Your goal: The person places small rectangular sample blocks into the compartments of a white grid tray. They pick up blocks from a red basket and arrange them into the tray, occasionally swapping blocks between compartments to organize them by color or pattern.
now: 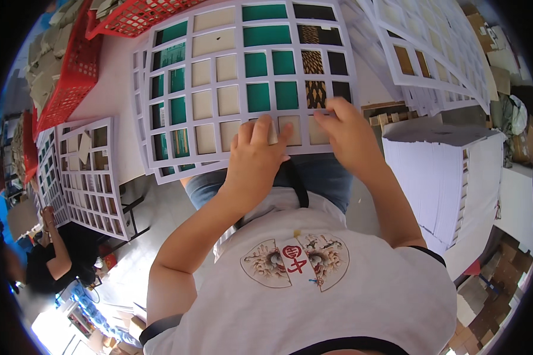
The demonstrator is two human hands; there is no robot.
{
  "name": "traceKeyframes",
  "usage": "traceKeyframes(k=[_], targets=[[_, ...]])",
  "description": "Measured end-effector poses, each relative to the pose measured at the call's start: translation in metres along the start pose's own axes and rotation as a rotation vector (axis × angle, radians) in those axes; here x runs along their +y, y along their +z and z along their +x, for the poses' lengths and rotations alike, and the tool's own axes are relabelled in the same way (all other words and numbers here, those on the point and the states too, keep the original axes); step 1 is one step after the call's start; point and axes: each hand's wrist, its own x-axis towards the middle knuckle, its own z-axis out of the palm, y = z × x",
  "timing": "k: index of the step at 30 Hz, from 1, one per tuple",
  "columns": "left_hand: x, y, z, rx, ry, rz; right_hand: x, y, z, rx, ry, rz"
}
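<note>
A white grid frame (237,84) lies on the table in front of me, over at least one similar frame. Its openings show beige, green, black and gold-patterned panels. My left hand (256,151) is at the near edge, with bent fingers and thumb closed about a small beige card piece (272,134) at an opening in the bottom row. Part of that piece is hidden under the fingers. At the lower right corner, my right hand (350,133) touches the frame, its thumb and forefinger apart, and no piece shows between them.
Red plastic baskets (77,77) of beige pieces stand at the left and far side. More white grid frames are stacked at the right (432,65). Beside me on the right is a big stack of white sheets (426,177). A co-worker (47,254) sits by other frames (95,177) at left.
</note>
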Motion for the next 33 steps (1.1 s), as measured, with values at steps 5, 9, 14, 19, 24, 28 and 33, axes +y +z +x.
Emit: traceKeyframes(k=[5, 9, 14, 19, 24, 28, 33], targets=[[-0.096, -0.031, -0.053, 0.686, -0.180, -0.099, -0.024, 0.003, -0.029, -0.094, -0.061, -0.309], [-0.190, -0.099, -0.177, 1.188, -0.899, 0.366, -0.004, 0.019, -0.032, 0.017, -0.063, -0.386], [-0.258, -0.132, -0.336, 0.676, -1.825, 0.353, -0.039, -0.009, 0.019, 0.015, -0.045, -0.110], [-0.285, -0.113, -0.384, 0.615, -1.706, -0.352, -0.125, 0.036, 0.108, -0.097, -0.244, 0.542], [-0.195, -0.120, -0.301, 1.013, -1.463, -0.801, -0.215, 0.123, 0.155, -0.705, 0.197, 1.102], [-0.111, -0.071, -0.262, 1.107, -1.155, -1.351, -0.260, 0.172, 0.148, -0.643, 0.448, 1.317], [-0.063, -0.069, -0.233, 0.652, -0.950, -1.523, -0.205, 0.146, 0.143, -0.426, 0.302, 1.777]])
